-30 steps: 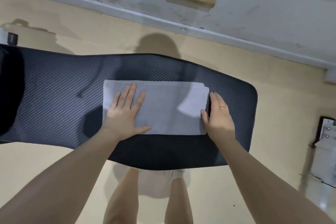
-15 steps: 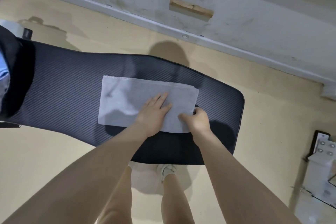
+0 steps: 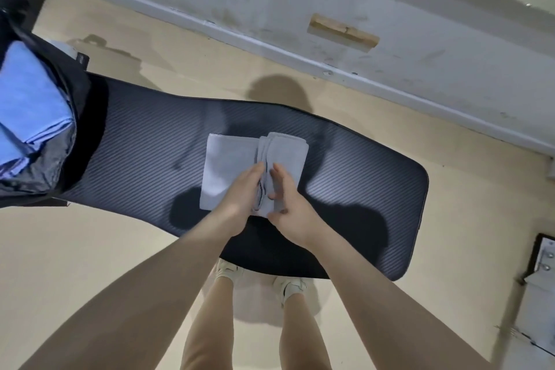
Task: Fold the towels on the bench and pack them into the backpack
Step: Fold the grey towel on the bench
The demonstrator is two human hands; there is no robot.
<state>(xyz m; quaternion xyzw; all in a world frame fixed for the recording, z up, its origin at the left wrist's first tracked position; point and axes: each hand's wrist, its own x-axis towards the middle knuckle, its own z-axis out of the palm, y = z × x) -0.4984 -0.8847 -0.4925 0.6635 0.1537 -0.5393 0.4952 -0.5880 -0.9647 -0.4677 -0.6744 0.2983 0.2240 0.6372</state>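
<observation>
Feet (image 3: 258,276): we see our own shoes on the floor just under the near edge of the bench.
Bench (image 3: 360,195): a dark ribbed pad, running from the backpack at its left end to a rounded right end; we work near the middle, toward the near edge.
Left hand (image 3: 240,198): it rests on the grey towel at the fold line, fingers bent down into the crease; we cannot tell whether they pinch cloth or only press it.
Right hand (image 3: 288,204): just beside the left, fingers fairly straight, laid against the doubled right half, thumb at the towel's near edge.
Grey towel (image 3: 222,165): lies on the bench, left part flat, right part stacked in several layers; we judge the fold half made.
Risk: the stacked layers could slip apart or skew if we let go of the crease before pressing it flat, and the near edge of the towel sits close to the bench's near edge, so a pull toward us could drag it off.
Open room: bare pad on both sides of the towel, more on the right.
Backpack (image 3: 75,105): black, mouth open, at the bench's left end, a folded blue towel (image 3: 27,105) already inside; well apart from the hands.
</observation>
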